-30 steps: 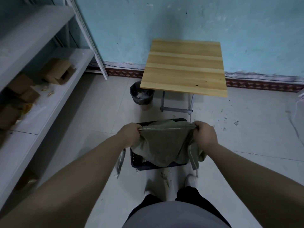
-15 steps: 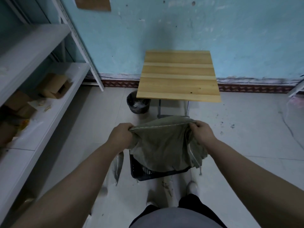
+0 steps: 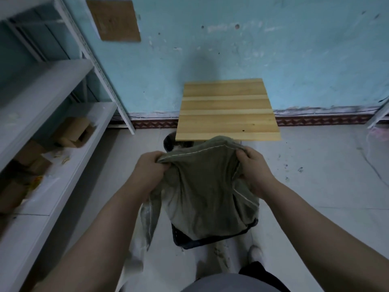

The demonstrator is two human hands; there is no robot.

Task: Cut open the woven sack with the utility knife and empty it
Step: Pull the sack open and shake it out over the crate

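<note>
A limp grey-green woven sack [image 3: 207, 194] hangs upside down between my hands, its stitched seam stretched along the top. My left hand [image 3: 150, 171] grips the seam's left corner and my right hand [image 3: 255, 170] grips the right corner. The sack's lower end drapes into a dark plastic crate [image 3: 212, 239] on the floor below. A loose strip of sack material [image 3: 150, 220] dangles at the left of the crate. No utility knife is visible.
A small wooden table [image 3: 226, 110] stands against the blue wall ahead, with a black bin [image 3: 169, 142] partly hidden under its left edge. White metal shelves [image 3: 48, 127] with cardboard boxes [image 3: 73, 131] run along the left. My feet are by the crate.
Both hands have lifted the sack higher, so more of it hangs above the crate. My view has tilted up, showing more wall.
</note>
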